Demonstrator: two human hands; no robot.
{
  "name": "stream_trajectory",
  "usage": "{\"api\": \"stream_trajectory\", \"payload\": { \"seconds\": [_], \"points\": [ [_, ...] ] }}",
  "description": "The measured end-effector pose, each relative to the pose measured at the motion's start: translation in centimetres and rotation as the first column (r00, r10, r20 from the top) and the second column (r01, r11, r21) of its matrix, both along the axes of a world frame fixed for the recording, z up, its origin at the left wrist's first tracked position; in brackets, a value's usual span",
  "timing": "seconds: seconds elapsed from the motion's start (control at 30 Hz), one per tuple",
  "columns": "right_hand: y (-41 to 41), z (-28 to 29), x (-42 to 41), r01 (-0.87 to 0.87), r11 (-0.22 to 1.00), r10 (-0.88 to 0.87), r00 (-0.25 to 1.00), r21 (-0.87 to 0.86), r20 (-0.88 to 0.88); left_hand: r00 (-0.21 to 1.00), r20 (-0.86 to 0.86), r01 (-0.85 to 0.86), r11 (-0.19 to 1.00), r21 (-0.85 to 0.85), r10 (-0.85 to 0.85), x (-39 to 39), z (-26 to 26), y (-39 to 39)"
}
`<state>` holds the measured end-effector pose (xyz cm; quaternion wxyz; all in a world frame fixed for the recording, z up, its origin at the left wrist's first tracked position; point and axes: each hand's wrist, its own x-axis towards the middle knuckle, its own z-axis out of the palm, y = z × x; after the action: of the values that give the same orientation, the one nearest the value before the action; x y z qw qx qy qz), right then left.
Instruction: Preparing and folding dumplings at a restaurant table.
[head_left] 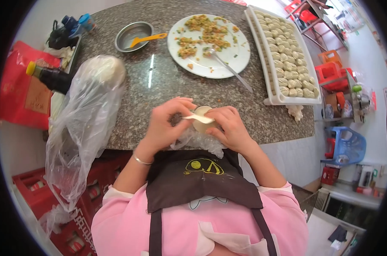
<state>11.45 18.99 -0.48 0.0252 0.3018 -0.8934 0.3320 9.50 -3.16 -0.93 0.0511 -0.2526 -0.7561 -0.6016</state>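
Observation:
My left hand (163, 120) pinches the edge of a thin, pale round dough wrapper (196, 118), which is bent and raised. On its other side, my right hand (230, 126) has its fingers on the wrapper. Beneath it lie more round dough wrappers (201, 127), partly covered by my fingers; how many I cannot tell. Crumpled clear plastic (209, 144) sits under them at the table's near edge. Beyond my hands, a white plate (180, 68) carries chopped filling (212, 32) and a metal spoon (233, 72).
A white plastic tray (260, 64) of pleated dumplings (286, 57) stands on the right. On the granite table (142, 105) are a steel bowl (134, 28) with a yellow scraper (148, 37) and, leftward, a plastic bag of dough wrappers (107, 70). A dark bottle (52, 76) leans beside it.

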Motion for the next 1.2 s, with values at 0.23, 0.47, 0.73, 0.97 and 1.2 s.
{"api": "stream_trajectory", "payload": {
  "seconds": [0.23,0.47,0.73,0.97,1.2],
  "points": [
    [2.8,1.2,-5.8,0.382,0.92,-0.391,0.886,-0.087,-0.25,0.773,0.607,-0.274,0.768,0.579,-0.183,-1.0,1.5,-0.9],
    [3.6,1.2,-9.4,0.335,0.942,-0.332,0.939,0.023,-0.09,0.643,0.667,-0.38,0.599,0.705,-0.376,-1.4,0.8,-1.8],
    [-1.4,1.3,-14.0,0.331,0.933,-0.328,0.943,-0.138,0.05,0.601,0.72,-0.313,0.726,0.612,-0.348,-3.8,-0.7,-0.8],
    [-0.1,1.7,-9.5,0.364,0.917,-0.331,0.923,-0.164,0.198,0.61,0.723,-0.354,0.705,0.615,-0.324,-4.7,-0.9,-0.6],
    [-1.0,0.5,-4.3,0.362,0.908,-0.328,0.927,-0.21,0.179,0.564,0.577,-0.394,0.422,0.816,-0.59,-6.6,0.6,2.1]
  ]
}}
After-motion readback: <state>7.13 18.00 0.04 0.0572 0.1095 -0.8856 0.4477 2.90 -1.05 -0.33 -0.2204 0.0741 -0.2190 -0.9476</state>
